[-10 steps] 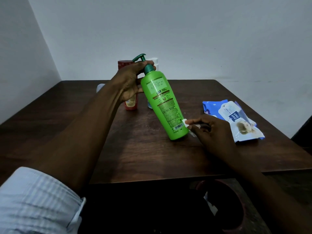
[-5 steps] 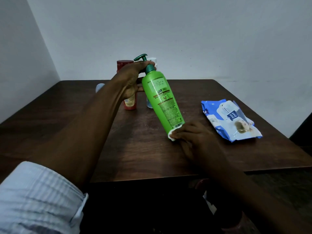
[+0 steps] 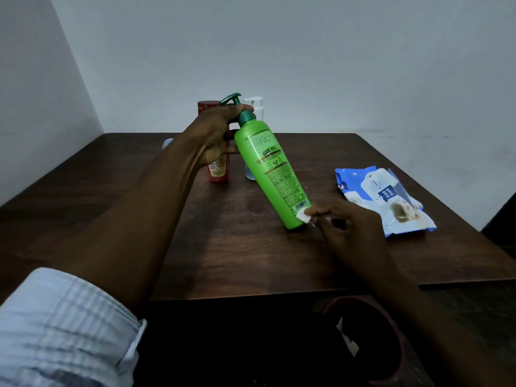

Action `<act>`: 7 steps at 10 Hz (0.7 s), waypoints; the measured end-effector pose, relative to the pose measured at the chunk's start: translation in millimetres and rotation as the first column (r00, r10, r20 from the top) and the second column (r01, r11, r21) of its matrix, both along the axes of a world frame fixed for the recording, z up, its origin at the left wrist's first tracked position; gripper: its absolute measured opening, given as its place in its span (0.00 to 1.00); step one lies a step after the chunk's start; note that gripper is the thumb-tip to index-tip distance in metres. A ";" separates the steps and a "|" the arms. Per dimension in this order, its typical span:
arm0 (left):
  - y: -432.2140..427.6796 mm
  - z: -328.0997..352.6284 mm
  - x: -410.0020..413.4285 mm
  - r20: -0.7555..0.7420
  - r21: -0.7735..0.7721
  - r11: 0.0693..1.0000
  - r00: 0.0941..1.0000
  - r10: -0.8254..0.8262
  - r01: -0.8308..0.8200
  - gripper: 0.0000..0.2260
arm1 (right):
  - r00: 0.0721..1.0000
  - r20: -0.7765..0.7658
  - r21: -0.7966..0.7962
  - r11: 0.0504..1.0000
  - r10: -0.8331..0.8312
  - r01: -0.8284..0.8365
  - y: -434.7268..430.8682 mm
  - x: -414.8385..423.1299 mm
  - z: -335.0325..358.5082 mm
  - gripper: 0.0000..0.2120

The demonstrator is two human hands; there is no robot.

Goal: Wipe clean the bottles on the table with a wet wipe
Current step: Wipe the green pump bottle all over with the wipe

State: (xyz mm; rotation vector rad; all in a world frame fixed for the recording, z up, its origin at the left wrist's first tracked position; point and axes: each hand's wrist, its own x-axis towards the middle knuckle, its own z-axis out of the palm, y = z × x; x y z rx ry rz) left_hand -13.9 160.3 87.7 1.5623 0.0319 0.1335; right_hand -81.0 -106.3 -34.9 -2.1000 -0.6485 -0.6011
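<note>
**Left hand** (image 3: 215, 132): grips the green pump bottle (image 3: 272, 174) at its shoulder and neck. Fingers curled round the top, just under the dark green pump collar; thumb on the near side.

**Green pump bottle:** held over the middle of the table (image 3: 251, 261). Tilted, pump end up and toward the far left, base down and toward the near right. Printed back label and barcode face the camera. Base sits very low over the wood; contact with the table cannot be told.

**Right hand** (image 3: 349, 227): pinches a small folded white wet wipe (image 3: 303, 215) between thumb and forefinger. Remaining fingers loosely curled beneath.

**Wet wipe:** pressed against the lower side of the green pump bottle, just beside the barcode and near the base.

**Other items on the table:**
- Red bottle (image 3: 216, 173): upright behind the left hand, partly hidden by it.
- Clear bottle (image 3: 255, 103) with white pump: upright just beside the red bottle, mostly hidden behind the green one.
- Blue and white wipes pack (image 3: 385, 196): flat, right of the right hand, near the right edge.

**Foreground:** pale striped sleeve (image 3: 55, 331), rolled back on the left arm.
</note>
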 end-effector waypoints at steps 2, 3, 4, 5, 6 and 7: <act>-0.7 -3.2 4.4 0.023 -0.051 0.999 1.000 -0.005 0.006 0.08 | 0.981 -0.194 0.113 0.993 -0.024 0.047 -5.6 9.1 4.0 0.07; 0.0 -3.2 4.7 0.024 -0.059 0.998 1.000 -0.003 0.004 0.09 | 0.974 -0.226 0.147 0.988 -0.008 0.043 -4.4 8.7 5.3 0.06; -1.8 -5.8 2.8 0.017 -0.088 0.996 1.000 0.001 0.000 0.08 | 0.974 -0.226 0.151 0.988 -0.005 0.041 -3.8 6.9 5.4 0.06; -5.2 -7.6 0.7 0.031 -0.128 0.992 0.999 0.015 -0.010 0.09 | 0.978 -0.210 0.141 0.989 -0.009 0.039 -4.9 8.2 3.5 0.07; -6.4 -9.3 0.1 0.036 -0.142 0.989 0.998 0.046 -0.041 0.08 | 0.980 -0.197 0.105 0.994 -0.013 0.034 -4.1 4.1 5.4 0.08; -6.0 -12.8 -0.7 0.033 -0.144 0.987 0.996 0.078 -0.072 0.08 | 0.979 -0.201 0.064 0.997 -0.026 0.040 -5.1 4.7 3.2 0.11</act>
